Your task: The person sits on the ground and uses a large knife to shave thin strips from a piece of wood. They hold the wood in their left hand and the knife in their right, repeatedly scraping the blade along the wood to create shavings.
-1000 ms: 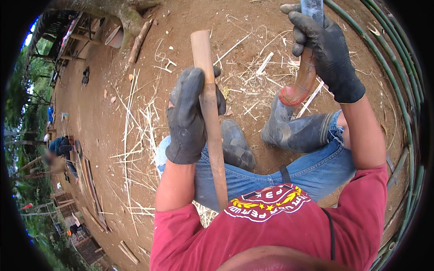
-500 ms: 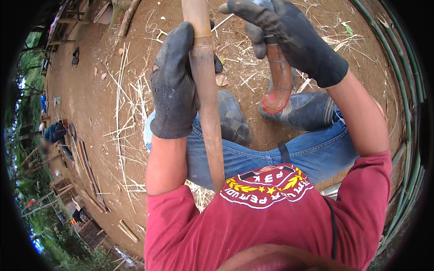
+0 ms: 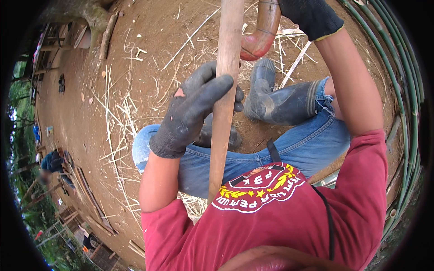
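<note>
My left hand (image 3: 195, 110), in a dark grey work glove, is wrapped around a long brown bamboo pole (image 3: 224, 90) that stands upright against my chest and runs off the top of the view. At the top right, my right hand (image 3: 312, 16), also gloved, grips a curved reddish wooden handle (image 3: 261, 31) of a tool; its blade is out of sight. Below the hands are my blue jeans (image 3: 298, 149) and dark rubber boots (image 3: 280, 101) on bare earth.
Thin bamboo strips and shavings (image 3: 120, 122) litter the brown dirt on the left. Several long green bamboo poles (image 3: 407, 104) curve along the right edge. Wooden planks and a structure (image 3: 90, 198) lie lower left, with another person (image 3: 49, 165) at the far left.
Both hands have risen closer to the camera. The pole now reaches past the top edge, and the right hand with the handle has moved up to the frame's top.
</note>
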Available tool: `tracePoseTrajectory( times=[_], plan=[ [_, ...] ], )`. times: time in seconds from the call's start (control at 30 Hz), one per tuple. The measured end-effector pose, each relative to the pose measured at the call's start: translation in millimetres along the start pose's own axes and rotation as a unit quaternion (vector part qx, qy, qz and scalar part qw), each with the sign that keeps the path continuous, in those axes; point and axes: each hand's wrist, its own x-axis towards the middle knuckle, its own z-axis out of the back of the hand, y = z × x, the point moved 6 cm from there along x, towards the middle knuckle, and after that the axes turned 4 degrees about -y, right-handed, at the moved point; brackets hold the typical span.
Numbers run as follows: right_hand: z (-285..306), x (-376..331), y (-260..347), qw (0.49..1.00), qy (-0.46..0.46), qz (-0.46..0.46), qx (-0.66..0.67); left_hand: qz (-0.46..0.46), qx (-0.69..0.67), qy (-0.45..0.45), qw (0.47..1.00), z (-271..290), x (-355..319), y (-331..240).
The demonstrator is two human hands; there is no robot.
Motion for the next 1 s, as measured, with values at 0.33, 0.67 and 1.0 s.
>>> tracePoseTrajectory(
  times=[0.33,0.67,1.0],
  plan=[
    [64.4,6.7,25.7,0.992,-0.107,0.069,0.021,0.051,0.036,0.033,0.997,-24.2,-4.0,11.1],
    [69.9,-4.1,37.5,0.989,-0.131,0.070,0.004,-0.020,0.123,0.008,0.992,-49.8,-25.3,21.6],
    [73.6,-6.3,65.8,0.994,-0.066,0.085,0.028,-0.020,-0.022,-0.009,1.000,-50.9,-48.0,22.2]
  ],
)
